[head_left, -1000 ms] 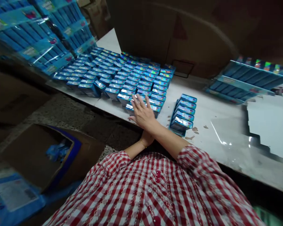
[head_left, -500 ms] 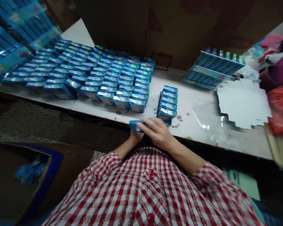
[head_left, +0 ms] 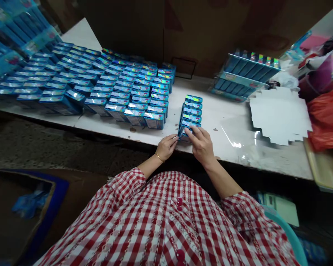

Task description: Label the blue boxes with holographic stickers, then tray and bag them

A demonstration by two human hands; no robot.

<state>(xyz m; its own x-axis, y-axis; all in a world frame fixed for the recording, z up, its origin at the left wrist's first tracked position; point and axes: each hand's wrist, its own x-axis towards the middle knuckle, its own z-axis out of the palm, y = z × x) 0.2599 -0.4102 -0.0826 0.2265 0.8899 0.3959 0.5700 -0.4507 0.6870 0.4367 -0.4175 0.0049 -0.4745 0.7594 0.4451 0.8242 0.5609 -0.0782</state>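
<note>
A short row of small blue boxes [head_left: 192, 111] stands upright near the table's front edge, one behind another, in what looks like a low blue tray [head_left: 180, 123]. My left hand [head_left: 166, 147] is at the tray's near left corner, its fingertips pinched on the edge there. From the right, my right hand [head_left: 203, 146] grips the nearest blue box [head_left: 184, 137] at the front of the row, thumb and fingers on its top. That box is partly hidden under the fingers.
Many blue boxes [head_left: 119, 88] stand in rows on the left of the white table [head_left: 166, 135], beside stacked filled trays [head_left: 30, 40]. Another filled tray [head_left: 238, 79] is at the back right. White flat cardboard [head_left: 279, 116] and a red plastic bag [head_left: 326, 118] lie farther right.
The blue box held between both hands before my body has gone to the front of the short row. My left hand has moved to the tray's corner; my right hand has moved up and right.
</note>
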